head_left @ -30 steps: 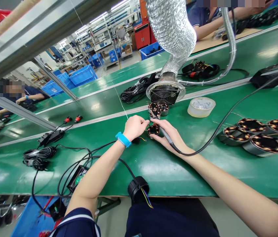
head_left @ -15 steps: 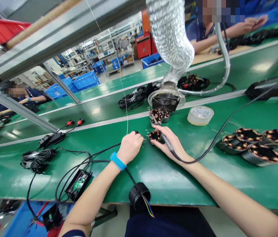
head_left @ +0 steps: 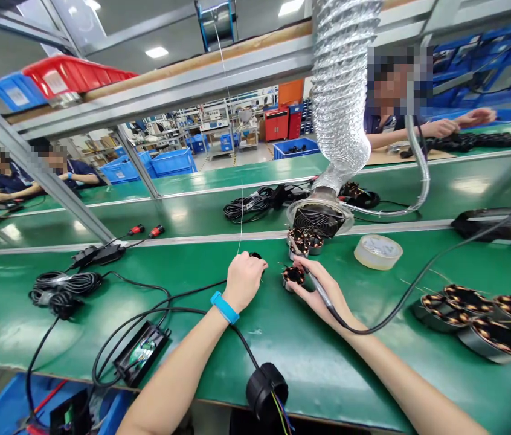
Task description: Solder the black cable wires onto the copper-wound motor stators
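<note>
- The right hand (head_left: 323,290) grips a soldering iron (head_left: 314,283) like a pen.
- A small copper-wound stator (head_left: 293,277) lies on the green bench (head_left: 328,362), touching that hand's fingertips.
- The left hand (head_left: 244,281), curled around a solder wire (head_left: 240,223), rests just left of the stator.

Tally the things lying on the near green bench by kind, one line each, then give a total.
Small copper-wound coils by the hands: 3
Large copper-wound coils at the right: 4
Tape roll: 1
Soldering iron in the right hand: 1
Coiled black cable bundle at the left: 1
Open black box with a green board: 1
Total: 11
</note>
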Action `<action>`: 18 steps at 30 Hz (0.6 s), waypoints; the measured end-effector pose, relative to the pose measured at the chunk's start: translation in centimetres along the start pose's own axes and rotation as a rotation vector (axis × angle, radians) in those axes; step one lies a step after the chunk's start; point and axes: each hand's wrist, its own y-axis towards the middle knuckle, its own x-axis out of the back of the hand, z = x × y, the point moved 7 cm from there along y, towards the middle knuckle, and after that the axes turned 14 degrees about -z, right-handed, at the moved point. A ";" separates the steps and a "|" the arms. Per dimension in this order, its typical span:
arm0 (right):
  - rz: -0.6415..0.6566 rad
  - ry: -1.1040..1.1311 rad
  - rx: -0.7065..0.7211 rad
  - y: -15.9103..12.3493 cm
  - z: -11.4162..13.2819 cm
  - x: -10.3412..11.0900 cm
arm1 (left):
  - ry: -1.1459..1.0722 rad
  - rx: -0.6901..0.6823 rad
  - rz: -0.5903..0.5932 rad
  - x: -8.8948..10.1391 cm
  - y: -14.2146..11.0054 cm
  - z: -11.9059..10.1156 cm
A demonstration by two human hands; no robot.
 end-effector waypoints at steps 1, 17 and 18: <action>-0.007 0.010 0.002 0.3 0.6 0.1 | -0.040 0.041 -0.005 0.6 0.0 0.2; -0.168 0.384 -0.214 1.7 4.5 -2.3 | -0.531 0.323 0.068 2.5 0.1 -1.2; -0.184 0.388 -0.235 1.6 4.2 -2.3 | -0.553 0.373 0.038 2.5 0.1 -0.8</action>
